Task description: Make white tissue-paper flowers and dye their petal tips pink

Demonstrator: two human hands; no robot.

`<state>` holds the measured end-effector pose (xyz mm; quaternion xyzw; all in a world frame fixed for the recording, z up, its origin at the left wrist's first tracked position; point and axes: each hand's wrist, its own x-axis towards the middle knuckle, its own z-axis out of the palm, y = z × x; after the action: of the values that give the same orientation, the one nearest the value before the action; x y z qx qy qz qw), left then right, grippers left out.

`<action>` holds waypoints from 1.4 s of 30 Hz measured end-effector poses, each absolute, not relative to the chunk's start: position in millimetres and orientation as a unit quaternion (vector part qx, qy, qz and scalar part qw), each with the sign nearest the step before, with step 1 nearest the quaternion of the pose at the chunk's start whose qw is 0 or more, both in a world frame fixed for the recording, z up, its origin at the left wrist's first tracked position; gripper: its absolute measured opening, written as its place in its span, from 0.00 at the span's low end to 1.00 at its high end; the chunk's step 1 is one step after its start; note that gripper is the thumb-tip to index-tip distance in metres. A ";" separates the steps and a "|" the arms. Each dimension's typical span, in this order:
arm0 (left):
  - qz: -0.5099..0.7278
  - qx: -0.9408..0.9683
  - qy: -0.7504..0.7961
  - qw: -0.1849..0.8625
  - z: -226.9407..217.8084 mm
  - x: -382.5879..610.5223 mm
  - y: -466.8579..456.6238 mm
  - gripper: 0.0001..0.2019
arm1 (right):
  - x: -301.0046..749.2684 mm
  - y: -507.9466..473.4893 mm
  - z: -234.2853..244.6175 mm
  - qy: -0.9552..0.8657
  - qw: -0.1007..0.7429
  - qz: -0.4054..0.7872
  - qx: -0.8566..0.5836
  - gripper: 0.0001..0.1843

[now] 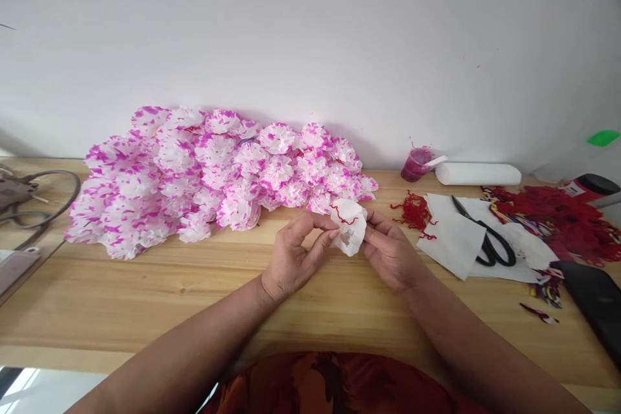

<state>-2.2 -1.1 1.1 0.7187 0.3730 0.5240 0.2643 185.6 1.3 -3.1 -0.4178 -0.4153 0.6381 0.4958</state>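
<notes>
- Crumpled white thin-paper piece (358, 237) crossed by wavy red yarn (345, 220), raised over the pale wooden bench (194, 301): probably light, soft, easily torn; best pinched gently at its edges.
- Left hand (294, 252) and right hand (392, 255) pinch opposite sides.
- Pink-flecked white paper flowers (216, 154) behind, leftward.

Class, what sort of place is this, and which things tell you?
Probably a craft table by a wall: massed paper flowers, scissors and red yarn suggest it.
</notes>
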 end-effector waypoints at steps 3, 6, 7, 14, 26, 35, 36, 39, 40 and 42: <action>0.512 0.688 0.410 0.309 -1.5 -0.3 1.5 0.04 | 184.7 0.6 -3.8 -0.413 0.487 0.656 -0.402 0.14; 0.505 0.676 0.416 0.339 -3.2 1.4 3.9 0.07 | 183.5 -0.6 -3.5 -0.407 0.478 0.675 -0.387 0.13; 0.506 0.678 0.413 0.338 -3.7 1.7 4.5 0.07 | 183.0 -1.1 -3.3 -0.407 0.474 0.678 -0.386 0.13; 0.523 0.662 0.397 0.362 -6.3 2.6 7.2 0.03 | 181.4 -4.5 -2.9 -0.433 0.452 0.672 -0.396 0.12; 0.515 0.462 0.380 0.614 1.6 2.5 9.0 0.14 | 184.6 -0.6 -9.2 -0.426 0.463 0.677 -0.381 0.12; 0.493 0.402 0.402 0.659 -10.2 3.8 10.4 0.17 | 182.1 -10.6 3.0 -0.602 0.404 0.547 -0.419 0.09; 0.495 0.395 0.404 0.660 -9.5 3.9 10.5 0.17 | 181.9 -11.1 3.0 -0.607 0.401 0.542 -0.421 0.08; 0.513 0.384 0.406 0.652 -5.1 3.7 11.5 0.17 | 182.2 -9.1 0.5 -0.581 0.414 0.558 -0.424 0.09; 0.522 0.383 0.404 0.646 -3.4 3.5 11.9 0.16 | 182.5 -7.7 -1.0 -0.561 0.423 0.571 -0.424 0.09; 0.538 0.382 0.400 0.636 -0.6 3.0 12.5 0.16 | 183.0 -4.9 -4.6 -0.509 0.446 0.603 -0.423 0.10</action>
<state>3.0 12.5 -0.6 0.3819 0.4000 0.5382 0.6360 183.0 -4.9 -4.6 -0.4227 -0.5093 0.6027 0.4457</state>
